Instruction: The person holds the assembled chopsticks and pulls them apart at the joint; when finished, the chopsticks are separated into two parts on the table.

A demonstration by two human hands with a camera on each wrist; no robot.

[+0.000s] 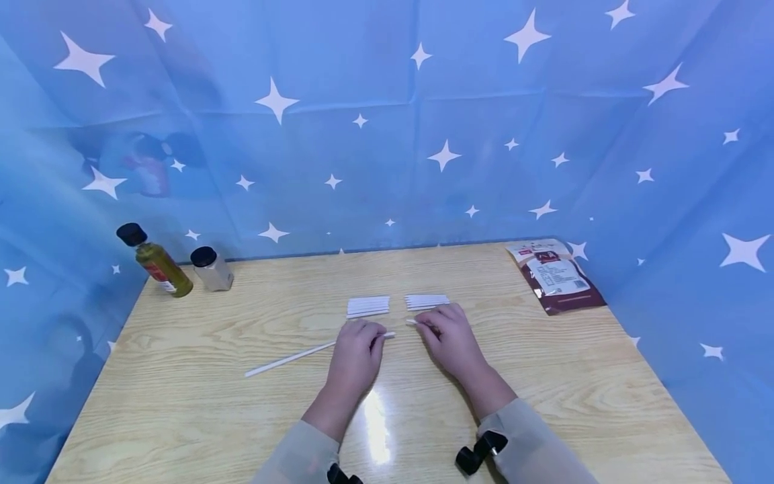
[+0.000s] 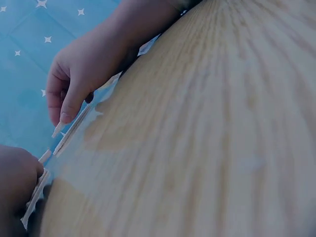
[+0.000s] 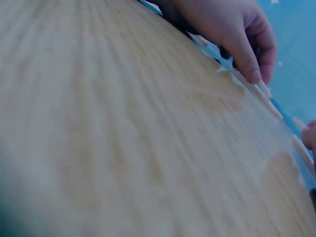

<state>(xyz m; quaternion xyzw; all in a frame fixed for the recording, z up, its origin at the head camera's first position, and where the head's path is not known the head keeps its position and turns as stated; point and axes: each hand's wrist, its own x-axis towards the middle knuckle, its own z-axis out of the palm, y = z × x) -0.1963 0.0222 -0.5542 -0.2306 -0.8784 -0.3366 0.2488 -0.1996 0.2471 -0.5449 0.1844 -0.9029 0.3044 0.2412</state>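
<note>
My left hand pinches a long thin white stick between thumb and fingers, near its right end. The stick's tip pokes out past the fingertips, and its long part slants down to the left. A short white stick end sticks out of my right hand, pinched at the fingertips and pointing at the other tip across a small gap. Just beyond the hands lie two side-by-side rows of short white sticks, a left row and a right row. In the left wrist view, the right hand also shows its pinch.
At the back left of the wooden table stand a green bottle with a black cap and a small clear jar with a black lid. A brown and white pouch lies at the back right. A blue starry curtain hangs behind.
</note>
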